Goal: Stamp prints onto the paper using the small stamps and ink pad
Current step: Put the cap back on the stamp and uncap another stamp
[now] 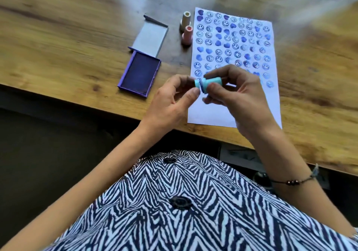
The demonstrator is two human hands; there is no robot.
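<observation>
Wood-grain desk [58, 37] is carrying a white paper [234, 103] crowded with blue smiley and heart prints, 2 small stamps [187, 35] standing just left of it, and an open purple ink pad [139, 74] lying further left. You are holding a teal stamp [210, 83] sideways above the paper's lower part, your right hand [238, 97] fingers closing around its body. Your left hand [174, 99] fingers are pinching the teal cap [197, 83] at its end.
</observation>
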